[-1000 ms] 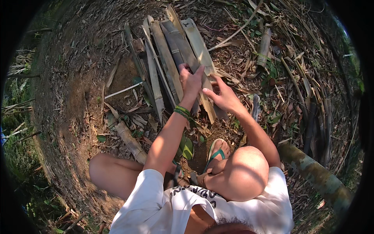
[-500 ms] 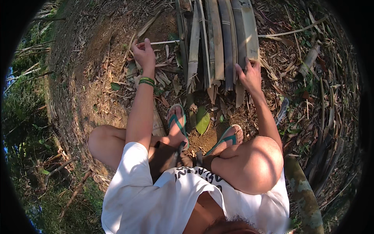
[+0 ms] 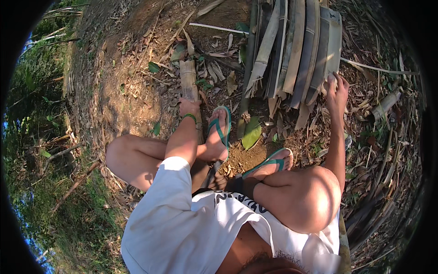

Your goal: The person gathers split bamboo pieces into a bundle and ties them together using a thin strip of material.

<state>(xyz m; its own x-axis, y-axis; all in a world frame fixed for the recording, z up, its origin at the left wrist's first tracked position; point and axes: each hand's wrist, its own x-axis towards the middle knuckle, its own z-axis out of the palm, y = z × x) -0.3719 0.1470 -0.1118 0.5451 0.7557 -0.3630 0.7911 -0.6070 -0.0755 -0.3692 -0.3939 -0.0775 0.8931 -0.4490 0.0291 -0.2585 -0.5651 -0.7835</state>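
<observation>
My left hand (image 3: 189, 108) is clamped on the short bamboo piece (image 3: 188, 81); my right hand (image 3: 336, 86) grips a split slat (image 3: 332, 43), whose sharp edge could cut me

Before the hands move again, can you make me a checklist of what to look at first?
1. Left hand on the short pale bamboo log: ok, it rests at the log's near end; whether it grips, cannot tell.
2. Right hand on the stack of long split bamboo slats: ok, its fingers touch the outermost slat's near end.
3. Both feet planted: ok, the green flip-flops sit flat on the dirt.
4. Slats lying together: ok, side by side, ends ragged.
5. Ground around the log free of litter: not ok, dry leaves and sticks lie all about.
</observation>
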